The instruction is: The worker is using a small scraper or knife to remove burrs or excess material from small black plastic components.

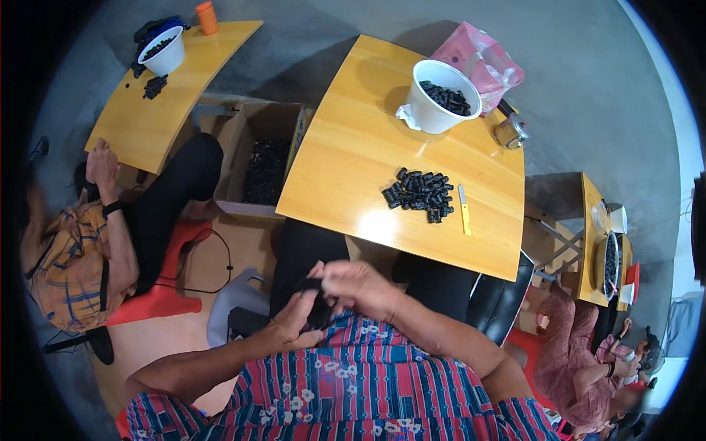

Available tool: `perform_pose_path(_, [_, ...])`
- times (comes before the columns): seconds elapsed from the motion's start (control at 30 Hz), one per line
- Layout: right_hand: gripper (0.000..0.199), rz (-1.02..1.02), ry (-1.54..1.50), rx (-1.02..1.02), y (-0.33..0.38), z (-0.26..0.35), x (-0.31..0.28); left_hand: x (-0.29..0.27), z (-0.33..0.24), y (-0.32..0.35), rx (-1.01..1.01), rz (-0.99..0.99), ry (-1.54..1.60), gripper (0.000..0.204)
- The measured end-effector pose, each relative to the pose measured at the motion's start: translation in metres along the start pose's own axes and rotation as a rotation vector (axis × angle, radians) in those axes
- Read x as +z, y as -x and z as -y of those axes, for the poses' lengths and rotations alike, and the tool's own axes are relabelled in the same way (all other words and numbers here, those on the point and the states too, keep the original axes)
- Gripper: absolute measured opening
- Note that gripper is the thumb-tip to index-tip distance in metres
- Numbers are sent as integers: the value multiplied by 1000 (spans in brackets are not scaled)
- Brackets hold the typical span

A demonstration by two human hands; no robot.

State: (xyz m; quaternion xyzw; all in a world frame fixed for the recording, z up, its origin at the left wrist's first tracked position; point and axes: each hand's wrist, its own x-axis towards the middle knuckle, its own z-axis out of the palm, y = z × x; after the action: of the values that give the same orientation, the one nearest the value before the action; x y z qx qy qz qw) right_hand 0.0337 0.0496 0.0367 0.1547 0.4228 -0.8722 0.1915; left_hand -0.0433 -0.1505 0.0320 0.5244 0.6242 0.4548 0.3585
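Observation:
Just above my lap, short of the table's near edge, my two hands meet. My left hand (293, 323) is closed around a small black piece (319, 312), partly hidden by the fingers. Over its top, my right hand (360, 287) has its fingers pinched together, blurred; what they grip cannot be made out. In front of me on the yellow table (331, 147) lies a pile of short black cylindrical parts (421, 194). A knife with a yellow handle (465, 213) rests beside the pile's right side.
A white bucket (423, 110) of black parts, a pink bag (471, 55) and a glass jar (510, 132) stand at the back. Left of the table is a cardboard box (229, 165) with black pieces. People sit at side tables left and right.

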Motion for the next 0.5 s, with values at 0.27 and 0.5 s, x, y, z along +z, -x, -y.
perform_pose_path(0.27, [24,-140,-96,-168,-37,42,-23,-20,-27,4,-276,-299,342,68])
perform_pose_path(0.5, [21,-38,122,-46,-56,32,20,-9,11,21,-668,-357,681,36])
